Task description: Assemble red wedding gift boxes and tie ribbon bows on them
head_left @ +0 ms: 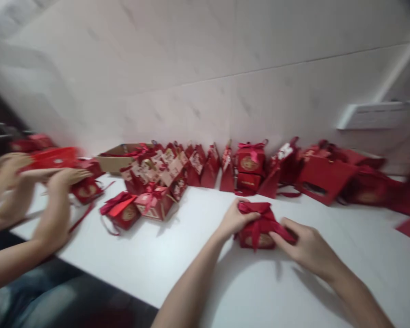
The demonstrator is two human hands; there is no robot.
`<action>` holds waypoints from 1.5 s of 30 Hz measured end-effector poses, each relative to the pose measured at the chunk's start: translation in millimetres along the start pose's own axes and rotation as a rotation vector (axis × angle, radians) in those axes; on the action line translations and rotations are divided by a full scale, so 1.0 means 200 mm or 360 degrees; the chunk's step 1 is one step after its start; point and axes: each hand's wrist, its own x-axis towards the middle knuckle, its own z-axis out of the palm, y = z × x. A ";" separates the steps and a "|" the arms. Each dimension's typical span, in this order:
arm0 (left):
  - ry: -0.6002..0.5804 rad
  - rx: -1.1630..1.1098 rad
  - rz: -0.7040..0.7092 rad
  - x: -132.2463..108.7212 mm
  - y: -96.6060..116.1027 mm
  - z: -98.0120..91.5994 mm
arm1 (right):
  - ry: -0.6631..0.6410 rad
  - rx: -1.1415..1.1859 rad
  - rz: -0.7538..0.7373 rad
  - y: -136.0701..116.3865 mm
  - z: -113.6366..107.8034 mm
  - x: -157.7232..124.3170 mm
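A small red gift box (pixel 259 240) with a gold emblem on its front stands on the white table, a dark red ribbon (pixel 263 222) tied in a bow over its top. My left hand (pixel 237 219) is closed on the ribbon at the box's upper left. At the right side, my right hand (pixel 302 246) pinches the bow's right loop between thumb and fingers. The picture is somewhat blurred.
Many red boxes (pixel 249 161) line the wall behind. Nearer left sit a pink box (pixel 153 203) and a red box (pixel 125 214) with ribbons. Another person's arms (pixel 54 214) reach in at the left. The white table (pixel 123 262) ends at front left.
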 end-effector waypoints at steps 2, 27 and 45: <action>-0.0084 -0.0067 0.0006 0.02 -0.01 0.00 | -0.0021 -0.0038 -0.0088 -0.02 0.00 0.01; -0.0179 -0.0040 -0.0047 0.05 0.00 0.00 | -0.0441 -0.0139 -0.0205 -0.03 -0.04 -0.01; -0.0104 0.0657 0.0594 -0.03 0.04 0.02 | 0.0003 0.0652 0.0848 0.13 0.02 0.06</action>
